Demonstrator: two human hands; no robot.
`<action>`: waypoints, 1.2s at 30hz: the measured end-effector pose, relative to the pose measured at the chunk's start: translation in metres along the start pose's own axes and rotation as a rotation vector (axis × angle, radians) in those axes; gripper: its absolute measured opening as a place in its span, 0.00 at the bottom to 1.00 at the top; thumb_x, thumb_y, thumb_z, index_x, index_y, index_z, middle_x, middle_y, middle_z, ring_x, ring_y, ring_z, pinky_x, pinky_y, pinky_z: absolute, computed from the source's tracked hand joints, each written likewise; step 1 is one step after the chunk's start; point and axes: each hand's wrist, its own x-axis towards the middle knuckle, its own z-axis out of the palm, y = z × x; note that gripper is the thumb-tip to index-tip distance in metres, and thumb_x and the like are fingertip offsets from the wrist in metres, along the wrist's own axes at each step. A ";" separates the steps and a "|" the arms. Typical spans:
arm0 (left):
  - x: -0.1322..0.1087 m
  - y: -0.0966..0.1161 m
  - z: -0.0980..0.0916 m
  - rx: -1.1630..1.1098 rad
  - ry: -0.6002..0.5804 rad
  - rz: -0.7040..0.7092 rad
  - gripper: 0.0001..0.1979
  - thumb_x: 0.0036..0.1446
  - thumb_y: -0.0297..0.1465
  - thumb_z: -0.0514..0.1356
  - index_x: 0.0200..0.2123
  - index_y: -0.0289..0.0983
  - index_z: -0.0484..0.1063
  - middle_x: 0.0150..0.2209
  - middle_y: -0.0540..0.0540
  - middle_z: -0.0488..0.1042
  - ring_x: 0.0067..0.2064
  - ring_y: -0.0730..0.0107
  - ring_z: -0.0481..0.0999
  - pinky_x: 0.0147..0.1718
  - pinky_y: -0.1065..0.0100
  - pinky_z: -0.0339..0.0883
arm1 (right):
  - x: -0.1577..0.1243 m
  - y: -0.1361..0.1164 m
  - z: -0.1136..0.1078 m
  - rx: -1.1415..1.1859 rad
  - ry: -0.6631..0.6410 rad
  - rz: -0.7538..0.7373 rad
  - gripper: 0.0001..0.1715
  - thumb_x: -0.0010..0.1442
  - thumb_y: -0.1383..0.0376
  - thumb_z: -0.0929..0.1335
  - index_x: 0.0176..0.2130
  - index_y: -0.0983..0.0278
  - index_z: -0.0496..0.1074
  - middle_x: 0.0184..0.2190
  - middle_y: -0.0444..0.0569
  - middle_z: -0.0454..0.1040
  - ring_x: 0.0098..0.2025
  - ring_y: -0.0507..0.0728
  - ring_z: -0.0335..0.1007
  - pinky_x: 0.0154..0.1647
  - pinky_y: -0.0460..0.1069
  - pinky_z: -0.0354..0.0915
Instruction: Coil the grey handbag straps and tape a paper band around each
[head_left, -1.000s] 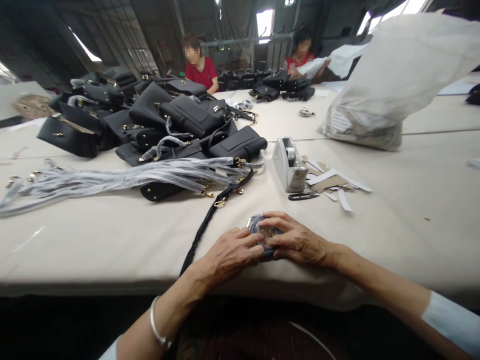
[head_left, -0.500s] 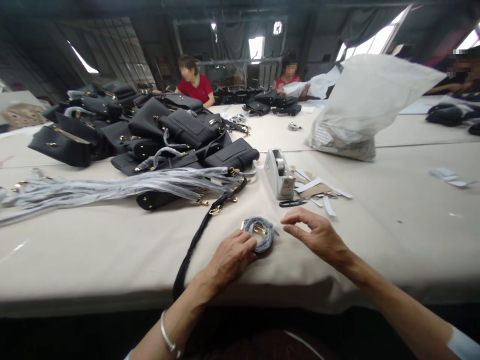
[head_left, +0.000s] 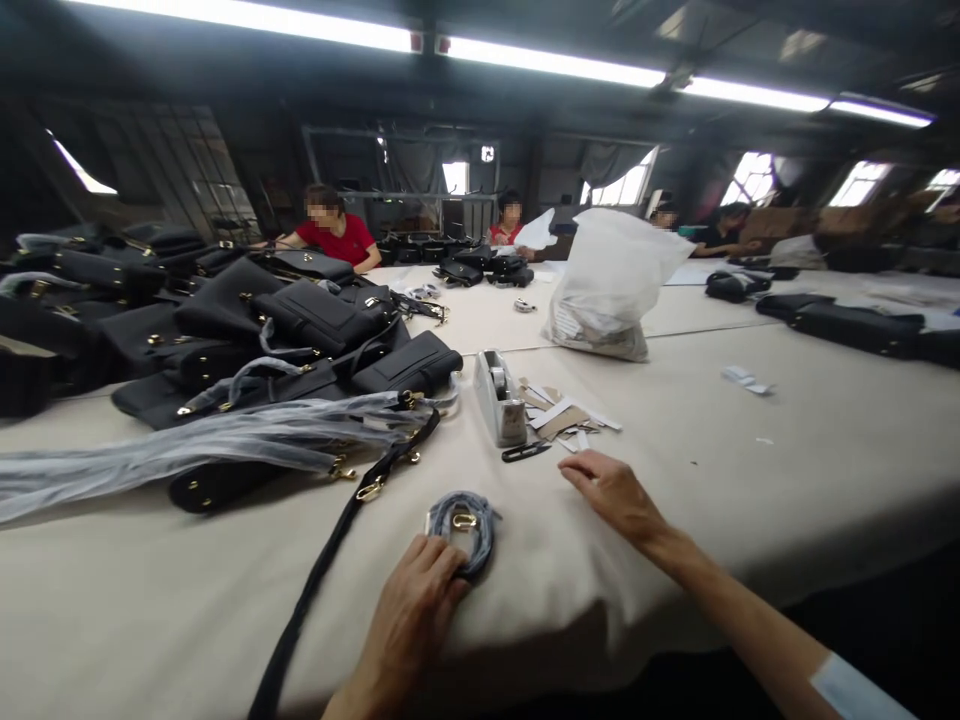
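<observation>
My left hand (head_left: 420,600) has its fingers closed on the near left edge of a coiled bag strap (head_left: 484,540), which lies flat on the table and is wrapped in clear film. A gold clasp (head_left: 464,521) shows within the coil. My right hand (head_left: 619,497) hovers to the right with fingertips drawn together; anything between them is too small to make out. Just beyond those fingertips lie white and brown card strips (head_left: 559,418), a pair of black thread snips (head_left: 526,452) and a grey tape dispenser (head_left: 501,400).
Black handbags (head_left: 322,315) are heaped at the left, with film-wrapped straps (head_left: 225,435) before them. A loose black strap (head_left: 319,590) runs to the near edge. Beyond stands a white plastic bag (head_left: 615,280). Co-workers, one in a red shirt (head_left: 337,240), sit across the table.
The view has swung up and to the right, so things appear further left and lower. My right hand's fingers have closed together near the card strips. My left hand stays on the coil.
</observation>
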 end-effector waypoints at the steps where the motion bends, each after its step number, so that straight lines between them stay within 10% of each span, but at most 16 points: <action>1: 0.000 -0.001 0.001 -0.002 0.017 0.007 0.12 0.54 0.19 0.62 0.38 0.41 0.71 0.35 0.49 0.76 0.37 0.59 0.75 0.34 0.62 0.71 | 0.005 0.013 -0.008 -0.062 0.028 0.020 0.12 0.64 0.62 0.65 0.39 0.61 0.79 0.39 0.49 0.81 0.42 0.60 0.77 0.46 0.53 0.71; 8: -0.001 -0.010 0.002 -0.002 -0.039 -0.019 0.13 0.53 0.20 0.63 0.37 0.45 0.72 0.35 0.52 0.77 0.37 0.61 0.77 0.35 0.65 0.72 | 0.064 0.050 -0.027 -0.347 0.026 0.036 0.14 0.66 0.65 0.64 0.41 0.63 0.78 0.41 0.53 0.80 0.44 0.61 0.76 0.48 0.53 0.68; 13: -0.005 -0.015 0.006 -0.013 -0.034 -0.056 0.15 0.53 0.19 0.63 0.39 0.45 0.73 0.46 0.51 0.78 0.44 0.63 0.78 0.42 0.66 0.73 | 0.108 0.034 -0.005 -0.538 -0.174 -0.009 0.11 0.68 0.65 0.65 0.44 0.65 0.76 0.43 0.53 0.78 0.42 0.59 0.76 0.44 0.54 0.71; 18: -0.003 -0.017 0.005 0.014 -0.068 -0.026 0.12 0.56 0.23 0.63 0.39 0.46 0.73 0.36 0.53 0.79 0.38 0.63 0.77 0.36 0.66 0.73 | 0.130 0.033 0.020 -0.660 -0.362 -0.020 0.16 0.67 0.57 0.68 0.47 0.67 0.74 0.41 0.51 0.78 0.41 0.57 0.76 0.44 0.56 0.73; 25: -0.007 -0.019 0.008 -0.004 0.054 0.053 0.08 0.62 0.27 0.59 0.42 0.46 0.72 0.39 0.50 0.79 0.38 0.62 0.78 0.37 0.65 0.74 | 0.113 0.038 0.012 -0.620 -0.240 -0.096 0.09 0.67 0.66 0.67 0.41 0.68 0.77 0.40 0.54 0.79 0.46 0.60 0.74 0.50 0.57 0.68; 32: -0.009 -0.016 0.011 0.005 0.221 0.084 0.07 0.64 0.29 0.56 0.42 0.43 0.73 0.38 0.46 0.80 0.39 0.60 0.80 0.36 0.64 0.77 | 0.090 0.021 -0.024 -0.306 0.173 -0.030 0.15 0.67 0.65 0.63 0.43 0.63 0.79 0.52 0.58 0.77 0.59 0.68 0.64 0.56 0.62 0.60; 36: -0.006 -0.008 0.003 -0.175 0.359 -0.078 0.07 0.63 0.35 0.58 0.40 0.42 0.76 0.37 0.44 0.81 0.39 0.58 0.81 0.37 0.62 0.76 | 0.054 -0.014 -0.030 -0.009 0.104 -0.012 0.23 0.69 0.53 0.60 0.42 0.63 0.77 0.33 0.51 0.80 0.37 0.61 0.77 0.36 0.52 0.71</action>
